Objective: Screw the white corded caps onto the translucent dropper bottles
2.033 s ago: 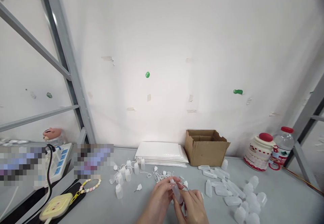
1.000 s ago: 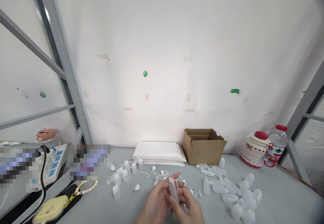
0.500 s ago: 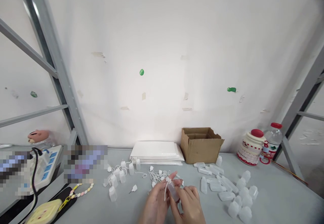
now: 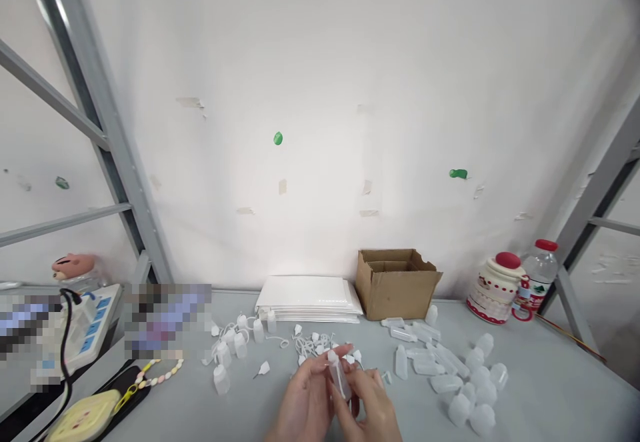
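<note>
Near edge of the bench (image 4: 550,389): left hand (image 4: 305,405) and right hand (image 4: 373,412) both clamped on one small bottle (image 4: 339,377), held upright. Judged step: fitting its cap; next needs pressing square. Beyond, loose caps (image 4: 315,343); cardboard box (image 4: 397,283) at the back edge.

Two bare hands, left hand (image 4: 306,402), right hand (image 4: 373,410), no gloves, no sleeves in view

Small packing workshop: grey bench (image 4: 550,389) w/ loose plastic bottles (image 4: 440,369), cardboard box (image 4: 397,285), steel racking (image 4: 107,142).
</note>
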Demonstrator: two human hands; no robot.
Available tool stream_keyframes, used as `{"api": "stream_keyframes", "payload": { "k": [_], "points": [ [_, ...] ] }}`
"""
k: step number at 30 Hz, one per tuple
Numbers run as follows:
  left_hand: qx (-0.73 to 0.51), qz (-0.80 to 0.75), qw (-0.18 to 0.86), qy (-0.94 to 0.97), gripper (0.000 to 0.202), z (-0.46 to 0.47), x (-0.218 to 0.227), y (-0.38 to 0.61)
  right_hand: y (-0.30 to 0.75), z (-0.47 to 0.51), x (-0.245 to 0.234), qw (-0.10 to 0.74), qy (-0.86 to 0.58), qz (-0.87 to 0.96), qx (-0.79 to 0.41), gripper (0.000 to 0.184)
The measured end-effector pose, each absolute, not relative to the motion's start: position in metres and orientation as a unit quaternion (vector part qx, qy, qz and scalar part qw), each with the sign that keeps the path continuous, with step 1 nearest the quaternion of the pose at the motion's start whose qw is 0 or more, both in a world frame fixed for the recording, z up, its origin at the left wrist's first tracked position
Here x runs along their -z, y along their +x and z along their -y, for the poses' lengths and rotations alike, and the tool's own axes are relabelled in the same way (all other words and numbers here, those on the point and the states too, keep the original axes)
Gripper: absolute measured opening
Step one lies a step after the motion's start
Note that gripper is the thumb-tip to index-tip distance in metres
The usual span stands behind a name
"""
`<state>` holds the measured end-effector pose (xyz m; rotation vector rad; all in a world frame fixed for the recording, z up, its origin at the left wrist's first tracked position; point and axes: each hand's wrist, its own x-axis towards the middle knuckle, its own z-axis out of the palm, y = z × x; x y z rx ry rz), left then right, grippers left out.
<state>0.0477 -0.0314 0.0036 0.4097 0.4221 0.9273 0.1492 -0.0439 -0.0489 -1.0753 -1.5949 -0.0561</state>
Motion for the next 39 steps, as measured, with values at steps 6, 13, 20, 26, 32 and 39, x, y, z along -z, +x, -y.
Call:
{"api": "stream_keyframes", "payload": {
  "k": [6,13,20,26,32,39],
  "points": [
    [-0.437,-0.186,0.864,0.168,0.027,0.03,-0.002,0.046,0.149,0.048,0.045,0.564,-0.521,0.61,-0.195,0.024],
    [-0.427,-0.204,0.863,0.177,0.03,0.03,-0.006,0.043,0.151,0.045,0.037,0.573,-0.475,0.514,-0.427,0.036],
    [-0.429,-0.239,0.85,0.193,0.036,0.029,-0.009,0.046,0.151,0.044,0.028,0.572,-0.406,0.461,-0.544,0.033],
    [-0.431,-0.256,0.834,0.23,0.037,0.028,-0.005,0.047,0.152,0.043,0.02,0.556,-0.383,0.44,-0.591,0.037],
    [-0.44,-0.242,0.83,0.244,0.03,0.029,-0.004,0.047,0.154,0.043,0.018,0.554,-0.384,0.444,-0.59,0.035],
    [-0.448,-0.283,0.808,0.257,0.04,0.031,-0.012,0.049,0.159,0.041,0.013,0.537,-0.365,0.453,-0.611,0.031]
  ]
}}
